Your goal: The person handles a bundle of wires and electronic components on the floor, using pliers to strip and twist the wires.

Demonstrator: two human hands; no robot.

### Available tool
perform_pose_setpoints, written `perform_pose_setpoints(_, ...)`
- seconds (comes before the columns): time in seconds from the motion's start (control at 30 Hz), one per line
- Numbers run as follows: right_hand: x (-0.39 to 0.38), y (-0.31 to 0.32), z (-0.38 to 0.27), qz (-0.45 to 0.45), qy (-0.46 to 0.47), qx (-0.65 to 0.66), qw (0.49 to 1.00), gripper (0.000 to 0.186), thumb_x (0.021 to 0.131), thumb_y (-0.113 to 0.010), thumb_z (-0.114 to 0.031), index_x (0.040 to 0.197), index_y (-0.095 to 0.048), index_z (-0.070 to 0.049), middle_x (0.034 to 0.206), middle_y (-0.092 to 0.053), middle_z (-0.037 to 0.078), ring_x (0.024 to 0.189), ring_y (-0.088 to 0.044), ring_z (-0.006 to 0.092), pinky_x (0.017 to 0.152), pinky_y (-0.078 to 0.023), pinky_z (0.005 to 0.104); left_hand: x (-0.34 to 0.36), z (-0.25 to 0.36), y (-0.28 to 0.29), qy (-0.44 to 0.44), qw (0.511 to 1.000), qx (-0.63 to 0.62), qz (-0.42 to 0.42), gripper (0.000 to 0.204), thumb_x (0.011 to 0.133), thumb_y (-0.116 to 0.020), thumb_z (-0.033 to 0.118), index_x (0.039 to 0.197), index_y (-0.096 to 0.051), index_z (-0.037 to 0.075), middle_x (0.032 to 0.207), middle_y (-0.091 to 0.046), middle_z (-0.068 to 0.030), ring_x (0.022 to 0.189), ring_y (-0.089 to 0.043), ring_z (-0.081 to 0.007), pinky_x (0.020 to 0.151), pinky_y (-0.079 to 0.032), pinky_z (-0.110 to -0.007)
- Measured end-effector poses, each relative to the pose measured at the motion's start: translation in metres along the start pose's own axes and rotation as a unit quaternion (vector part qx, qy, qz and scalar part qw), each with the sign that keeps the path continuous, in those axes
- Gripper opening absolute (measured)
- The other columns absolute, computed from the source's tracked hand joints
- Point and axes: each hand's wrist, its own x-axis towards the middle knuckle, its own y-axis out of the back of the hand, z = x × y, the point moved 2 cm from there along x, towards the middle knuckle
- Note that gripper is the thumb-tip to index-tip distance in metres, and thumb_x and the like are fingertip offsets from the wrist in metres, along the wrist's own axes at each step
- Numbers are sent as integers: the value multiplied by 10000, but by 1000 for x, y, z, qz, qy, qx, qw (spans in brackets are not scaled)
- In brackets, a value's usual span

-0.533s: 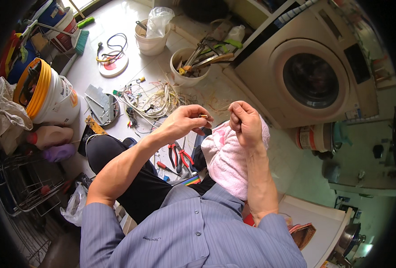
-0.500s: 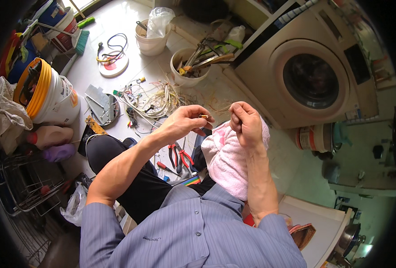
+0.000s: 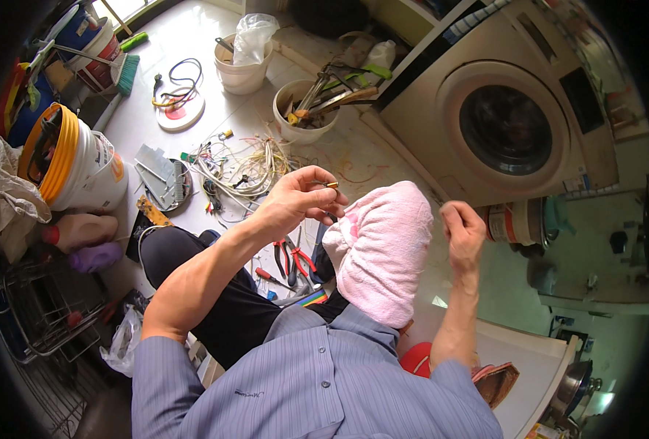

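Observation:
My left hand point(image 3: 299, 201) pinches a small brass-coloured connector point(image 3: 332, 185) between thumb and fingers, over the near end of the cable tangle. Off to the right, my right hand point(image 3: 463, 233) is closed in a pinch; whatever it may hold is too small to make out. Between the hands, a pink towel point(image 3: 383, 252) covers my right knee. Below my left hand lie red-and-black pliers point(image 3: 301, 257) and a red-handled screwdriver point(image 3: 271, 278) on the floor. A tangle of pale cables and thin wires point(image 3: 255, 172) spreads beyond the left hand.
A white bucket of tools point(image 3: 304, 132) stands ahead, near a front-loading washing machine point(image 3: 504, 132) at right. Another bucket point(image 3: 245, 73) holds a plastic bag. At left are a white-and-yellow bucket point(image 3: 90, 172), bottles and a wire rack point(image 3: 39, 307). A metal bracket point(image 3: 159, 175) lies nearby.
My right hand has swung right and slightly nearer, away from the left hand and off the towel. The left hand stays almost in place, still pinching the connector.

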Motion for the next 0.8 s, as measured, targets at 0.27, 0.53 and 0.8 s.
perform_pose_setpoints(0.27,-68,106,100,81,-232,70,967,156,963,-652,-132,844,-676,-35,665,-523,-43,551,-428,39,472,-304,210,12,-7,-20,-20,999,25,-16,180,948,-705,71,1084,-620,-12,987,-725,-146,877,-733,-229,732,-617,-341)
perform_pose_setpoints(0.53,-84,87,104,-25,-270,24,962,163,951,-636,-125,812,-646,-41,601,-484,-43,503,-402,39,461,-288,201,43,-70,-26,40,969,241,38,401,961,-673,90,1319,-532,-24,1250,-601,-129,1053,-645,-198,840,-610,-333)
perform_pose_setpoints(0.8,-94,112,99,-23,-271,73,959,160,980,-641,-151,875,-673,-35,659,-549,-23,553,-459,56,501,-348,209,46,-94,-27,-24,930,362,59,600,844,-666,-18,1416,-485,17,1238,-583,-127,990,-662,-201,831,-589,-332)
